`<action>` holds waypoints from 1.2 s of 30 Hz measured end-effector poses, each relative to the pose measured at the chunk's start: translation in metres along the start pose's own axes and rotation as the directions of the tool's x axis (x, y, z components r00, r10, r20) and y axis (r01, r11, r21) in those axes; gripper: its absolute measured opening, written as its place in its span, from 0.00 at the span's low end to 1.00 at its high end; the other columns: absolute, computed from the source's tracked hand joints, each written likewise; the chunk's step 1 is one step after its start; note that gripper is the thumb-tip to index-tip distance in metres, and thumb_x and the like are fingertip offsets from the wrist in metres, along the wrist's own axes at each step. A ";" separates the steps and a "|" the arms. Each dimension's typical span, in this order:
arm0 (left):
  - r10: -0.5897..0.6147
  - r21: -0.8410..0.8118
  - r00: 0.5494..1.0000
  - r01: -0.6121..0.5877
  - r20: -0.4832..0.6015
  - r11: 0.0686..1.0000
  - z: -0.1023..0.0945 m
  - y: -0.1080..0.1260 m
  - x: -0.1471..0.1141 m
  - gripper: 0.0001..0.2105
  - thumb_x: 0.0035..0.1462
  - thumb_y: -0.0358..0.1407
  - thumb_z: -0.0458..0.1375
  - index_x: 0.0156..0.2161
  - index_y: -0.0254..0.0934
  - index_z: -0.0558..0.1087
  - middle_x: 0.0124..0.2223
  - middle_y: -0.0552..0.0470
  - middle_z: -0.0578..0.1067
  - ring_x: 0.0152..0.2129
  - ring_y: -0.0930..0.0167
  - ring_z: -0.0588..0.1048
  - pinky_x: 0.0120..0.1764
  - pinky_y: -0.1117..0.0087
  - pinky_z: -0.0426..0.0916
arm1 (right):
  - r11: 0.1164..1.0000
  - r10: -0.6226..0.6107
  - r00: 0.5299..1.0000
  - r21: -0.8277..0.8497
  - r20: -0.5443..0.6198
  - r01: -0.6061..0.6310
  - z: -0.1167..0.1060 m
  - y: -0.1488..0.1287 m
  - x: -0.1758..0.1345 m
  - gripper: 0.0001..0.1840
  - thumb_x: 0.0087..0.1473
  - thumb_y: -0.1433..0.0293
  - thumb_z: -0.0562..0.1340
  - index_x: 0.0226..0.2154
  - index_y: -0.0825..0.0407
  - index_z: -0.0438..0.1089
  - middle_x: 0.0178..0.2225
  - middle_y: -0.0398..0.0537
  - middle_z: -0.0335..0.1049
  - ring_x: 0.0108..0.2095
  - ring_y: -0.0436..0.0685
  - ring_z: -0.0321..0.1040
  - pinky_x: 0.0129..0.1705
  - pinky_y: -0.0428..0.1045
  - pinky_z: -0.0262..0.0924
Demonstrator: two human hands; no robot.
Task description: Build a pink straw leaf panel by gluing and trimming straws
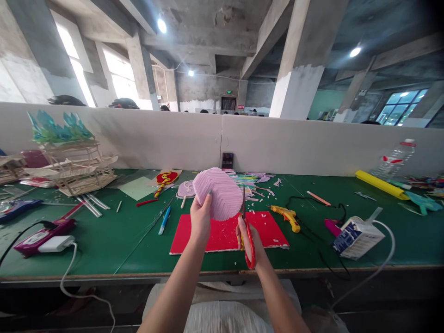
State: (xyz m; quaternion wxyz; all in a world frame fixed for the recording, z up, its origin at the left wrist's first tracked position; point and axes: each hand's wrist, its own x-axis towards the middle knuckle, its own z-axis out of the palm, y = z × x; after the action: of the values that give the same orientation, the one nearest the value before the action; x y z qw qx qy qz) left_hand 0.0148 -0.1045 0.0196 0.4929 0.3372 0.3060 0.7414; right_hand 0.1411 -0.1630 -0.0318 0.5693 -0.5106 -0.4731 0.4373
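Note:
My left hand (203,215) grips a pale pink, ridged, rounded piece (222,192) by its lower left edge, thumb on the front face. What it is made of I cannot tell for sure. In my right hand (255,236) is a pair of scissors (248,245) with red handles. Their blades point upward along the right edge of the pink piece. Both hands are raised over a red board (197,236) lying on the green table. Small pale scraps are scattered on and around the board.
Behind the hands lie pastel strips (255,179) and a red and yellow ornament (165,179). A yellow glue gun (287,216) rests on the right, near a drink carton (359,236). On the left are a power strip (45,238), a blue pen (165,221) and a stick-built model (83,169).

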 end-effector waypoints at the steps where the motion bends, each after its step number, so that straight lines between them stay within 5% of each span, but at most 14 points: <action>1: 0.009 0.011 1.000 -0.009 0.002 1.000 -0.001 0.000 0.000 0.21 0.44 0.43 0.67 0.42 0.34 0.75 0.42 0.46 0.78 0.40 0.66 0.75 0.42 0.71 0.67 | 1.000 0.013 1.000 0.014 -0.001 -0.013 0.000 0.000 0.000 0.28 0.48 0.40 0.55 0.21 0.48 0.58 0.14 0.36 0.54 0.13 0.48 0.54 0.15 0.45 0.50; 6: 0.043 0.089 0.998 -0.046 0.034 0.995 -0.002 0.003 -0.004 0.20 0.46 0.43 0.66 0.42 0.34 0.75 0.41 0.46 0.78 0.38 0.67 0.75 0.40 0.71 0.68 | 0.991 0.090 0.996 0.093 0.026 -0.092 0.003 -0.001 -0.001 0.30 0.47 0.39 0.55 0.22 0.50 0.61 0.15 0.36 0.59 0.11 0.47 0.57 0.14 0.44 0.52; 36: 0.043 0.145 0.999 -0.045 0.017 0.988 -0.003 0.003 -0.007 0.20 0.46 0.43 0.66 0.42 0.33 0.75 0.40 0.46 0.77 0.38 0.66 0.74 0.40 0.70 0.68 | 0.993 0.071 0.997 0.093 0.025 -0.073 0.003 -0.005 -0.004 0.31 0.46 0.38 0.55 0.22 0.51 0.61 0.16 0.36 0.59 0.11 0.46 0.58 0.14 0.43 0.53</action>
State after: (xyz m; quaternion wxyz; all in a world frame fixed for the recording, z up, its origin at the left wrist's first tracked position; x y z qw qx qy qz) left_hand 0.0127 -0.1122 0.0192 0.4525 0.3841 0.3484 0.7255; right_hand 0.1371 -0.1667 -0.0274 0.5715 -0.4952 -0.4395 0.4848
